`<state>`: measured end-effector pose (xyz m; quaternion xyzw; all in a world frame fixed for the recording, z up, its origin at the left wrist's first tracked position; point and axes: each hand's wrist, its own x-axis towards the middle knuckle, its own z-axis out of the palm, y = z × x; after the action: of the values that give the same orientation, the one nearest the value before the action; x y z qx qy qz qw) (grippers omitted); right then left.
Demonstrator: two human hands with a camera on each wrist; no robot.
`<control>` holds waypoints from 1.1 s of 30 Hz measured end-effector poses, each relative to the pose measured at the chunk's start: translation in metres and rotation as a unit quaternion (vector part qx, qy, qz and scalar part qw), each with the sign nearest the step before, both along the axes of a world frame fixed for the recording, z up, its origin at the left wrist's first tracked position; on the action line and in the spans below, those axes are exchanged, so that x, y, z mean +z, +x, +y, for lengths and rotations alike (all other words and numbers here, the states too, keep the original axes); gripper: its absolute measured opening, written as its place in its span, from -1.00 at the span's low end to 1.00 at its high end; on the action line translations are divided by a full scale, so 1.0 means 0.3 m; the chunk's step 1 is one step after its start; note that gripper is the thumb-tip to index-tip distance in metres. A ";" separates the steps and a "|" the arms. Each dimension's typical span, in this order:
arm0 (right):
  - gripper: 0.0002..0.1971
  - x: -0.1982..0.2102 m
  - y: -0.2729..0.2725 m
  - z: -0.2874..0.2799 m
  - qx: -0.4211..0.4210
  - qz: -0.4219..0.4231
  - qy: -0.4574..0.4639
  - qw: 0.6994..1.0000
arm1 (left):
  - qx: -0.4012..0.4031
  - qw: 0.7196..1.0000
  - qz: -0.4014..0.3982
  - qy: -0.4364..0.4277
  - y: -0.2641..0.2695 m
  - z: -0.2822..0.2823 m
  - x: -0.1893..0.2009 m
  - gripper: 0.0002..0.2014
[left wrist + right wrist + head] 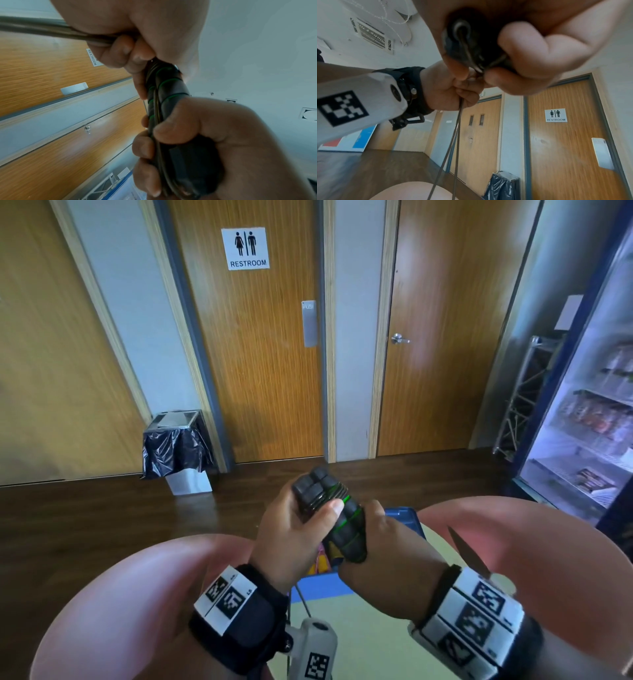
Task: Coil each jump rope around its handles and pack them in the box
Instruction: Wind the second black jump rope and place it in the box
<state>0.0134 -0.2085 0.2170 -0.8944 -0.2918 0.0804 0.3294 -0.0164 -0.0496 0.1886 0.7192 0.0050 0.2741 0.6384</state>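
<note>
both my hands clamp the paired handles [329, 508], left hand [291, 535] at the 11 o'clock end, right hand [383, 546] lower; loose rope [453, 148] hangs toward 6.

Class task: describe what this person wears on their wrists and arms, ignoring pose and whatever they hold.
Both hands, left hand and right hand, are bare. Each wrist carries a black strap with a white band printed with black square code markers. The left also bears a pale grey camera housing.
</note>
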 end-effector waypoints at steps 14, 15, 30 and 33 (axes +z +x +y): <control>-0.61 -0.027 0.015 -0.093 0.198 0.535 0.332 0.751 | -0.189 0.978 -0.035 -0.077 0.007 -0.049 0.028 -0.34; -0.60 -0.030 0.025 -0.107 0.205 0.558 0.338 0.730 | -0.186 0.980 -0.038 -0.066 0.014 -0.064 0.033 -0.32; -0.55 -0.049 0.266 -0.416 0.106 0.562 0.306 0.761 | -0.051 0.996 0.076 0.022 0.231 -0.329 -0.075 -0.35; -0.54 -0.048 0.304 -0.484 0.155 0.607 0.322 0.710 | -0.037 0.998 0.049 -0.022 0.263 -0.423 -0.068 -0.54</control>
<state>0.1047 -0.3537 0.2026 -0.4344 -0.1719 0.5574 0.6864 0.0625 -0.1765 0.1683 0.7170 0.0160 0.2149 0.6629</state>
